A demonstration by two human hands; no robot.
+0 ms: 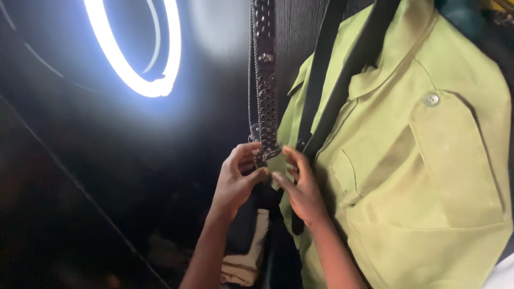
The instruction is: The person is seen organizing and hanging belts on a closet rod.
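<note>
A dark studded belt (265, 80) hangs straight down at the centre. My left hand (235, 179) pinches its lower end from the left. My right hand (301, 187) grips the same lower end from the right, fingers curled around the tip. Right beside the belt hangs a light green shirt (428, 187) with a button at the shoulder flap. Two plain black straps (342, 75) run diagonally across the shirt's collar. The belt's buckle is hidden behind my fingers.
A bright white ring light (136, 80) reflects in the glossy black wall (107, 176) on the left. Below my hands, a folded beige cloth (249, 257) sits in the dark. Dark garments hang at the far right edge.
</note>
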